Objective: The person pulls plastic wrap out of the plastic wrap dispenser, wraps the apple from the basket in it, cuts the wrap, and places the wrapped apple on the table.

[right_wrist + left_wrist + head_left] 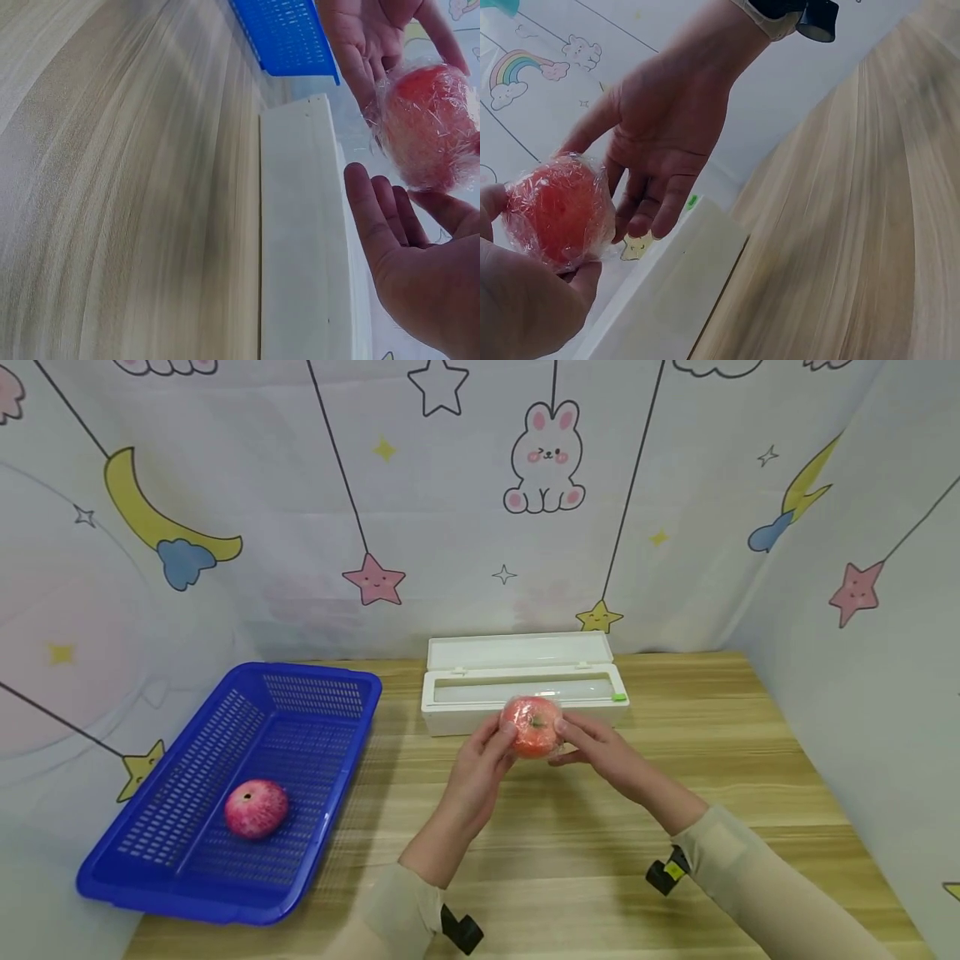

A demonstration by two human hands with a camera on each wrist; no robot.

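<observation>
A red apple [534, 727] wrapped in clear cling film is held up between both hands, above the wooden table. The left hand [474, 777] grips its left side, thumb on the near face and fingers underneath. On the other side, the right hand [611, 762] pinches it between thumb and forefinger. In the right wrist view the other fingers of the right hand [427, 277] extend below the apple. Crinkled film [592, 187] bunches around the fruit in the left wrist view. Just behind the hands stands a white cling film box [442, 723], its lid raised and a roll [517, 692] inside.
To the left, a blue plastic basket [330, 827] sits on the table [570, 877] with one unwrapped pinkish-red apple [257, 808] in it. A green cutter tab [619, 697] shows at the box's right end. Printed white cloth [465, 527] encloses the back and sides.
</observation>
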